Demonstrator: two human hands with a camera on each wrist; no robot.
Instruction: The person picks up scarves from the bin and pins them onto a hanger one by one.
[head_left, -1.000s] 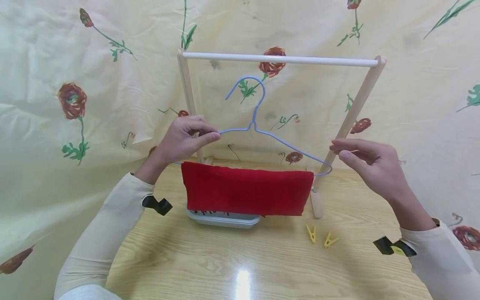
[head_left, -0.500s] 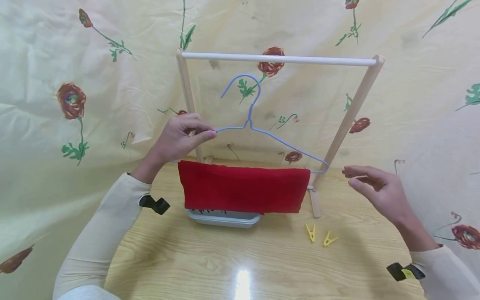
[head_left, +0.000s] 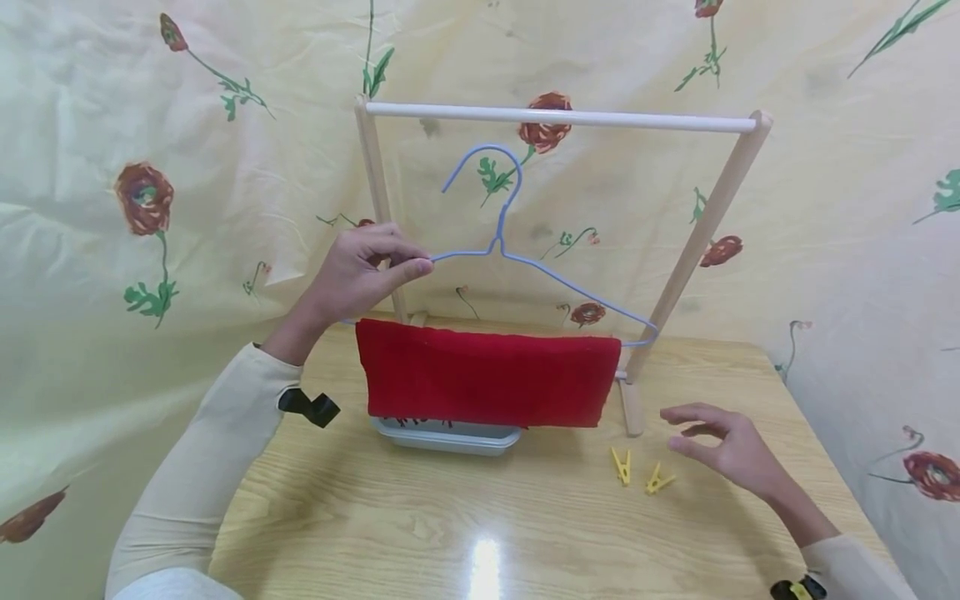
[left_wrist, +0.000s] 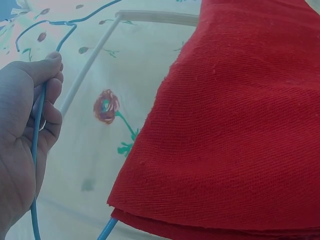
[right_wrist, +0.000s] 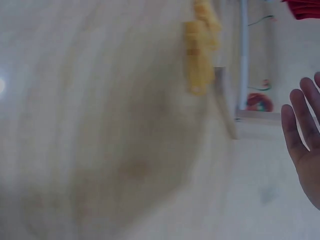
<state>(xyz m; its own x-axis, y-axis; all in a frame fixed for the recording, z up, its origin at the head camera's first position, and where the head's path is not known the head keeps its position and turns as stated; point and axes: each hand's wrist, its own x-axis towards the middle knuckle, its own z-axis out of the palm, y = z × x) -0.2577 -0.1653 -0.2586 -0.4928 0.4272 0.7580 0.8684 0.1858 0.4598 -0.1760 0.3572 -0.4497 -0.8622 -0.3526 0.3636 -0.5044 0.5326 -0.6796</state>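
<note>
My left hand (head_left: 363, 271) pinches the left shoulder of a blue wire hanger (head_left: 555, 281), holding it up in front of the rack. A folded red cloth (head_left: 487, 375) drapes over the hanger's bottom bar; in the left wrist view the cloth (left_wrist: 235, 120) fills the right side and the hanger's wire runs along the palm. Over the table's right side, my right hand (head_left: 723, 446) holds nothing, its fingers relaxed and apart from the things around it. Nearest to it lie two yellow clothespins (head_left: 622, 467) (head_left: 659, 479) on the wood, blurred in the right wrist view.
Behind the hanger stands a wooden rack with a white top rail (head_left: 562, 117) and slanted posts (head_left: 697, 242). A pale tray (head_left: 450, 442) sits partly hidden beneath the cloth, with dark items barely visible. Flowered fabric (head_left: 225, 208) hangs behind the wooden table (head_left: 390, 533).
My right hand has moved away from the hanger's right end and down toward the clothespins. The hanger and cloth have shifted slightly left in my left hand's pinch.
</note>
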